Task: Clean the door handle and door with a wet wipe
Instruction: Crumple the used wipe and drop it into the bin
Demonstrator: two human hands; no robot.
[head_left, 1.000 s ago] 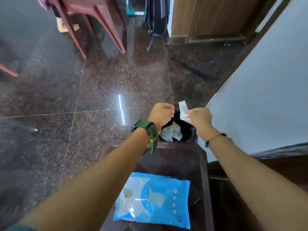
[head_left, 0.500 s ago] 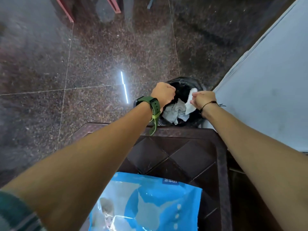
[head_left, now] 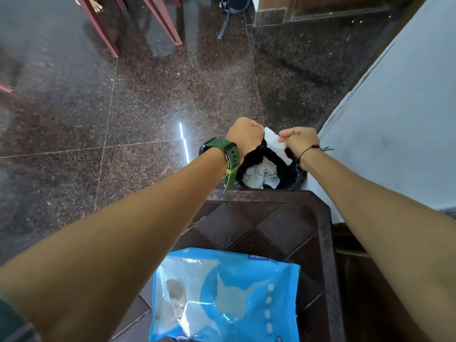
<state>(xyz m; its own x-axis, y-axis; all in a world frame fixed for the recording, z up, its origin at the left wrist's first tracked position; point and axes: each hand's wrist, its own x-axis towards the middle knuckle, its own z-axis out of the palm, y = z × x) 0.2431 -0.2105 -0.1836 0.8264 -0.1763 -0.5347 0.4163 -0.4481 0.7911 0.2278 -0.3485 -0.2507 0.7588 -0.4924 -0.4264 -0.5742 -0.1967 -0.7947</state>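
A white used wet wipe point(head_left: 272, 140) hangs over the mouth of a small bin with a black liner point(head_left: 294, 172) on the floor. My right hand point(head_left: 301, 139) pinches the wipe's top edge. My left hand point(head_left: 244, 137), with a green watch on its wrist, is a fist that grips the liner's rim just left of the wipe. Crumpled white wipes point(head_left: 261, 175) lie inside the bin. A blue pack of wet wipes point(head_left: 227, 294) lies on the dark brown stool point(head_left: 320, 243) below my arms. No door handle is in view.
A pale blue-grey wall point(head_left: 394, 134) runs along the right, close to the bin. Dark polished granite floor point(head_left: 148, 107) spreads to the left. Red chair legs point(head_left: 170, 28) and a dark bag point(head_left: 234, 3) stand at the far top, with a wooden door frame point(head_left: 320, 6) beyond.
The view tipped down and came back up a little. Both hands stay over the bin; the wipe in my right hand now sits between the two fists at the liner's rim.
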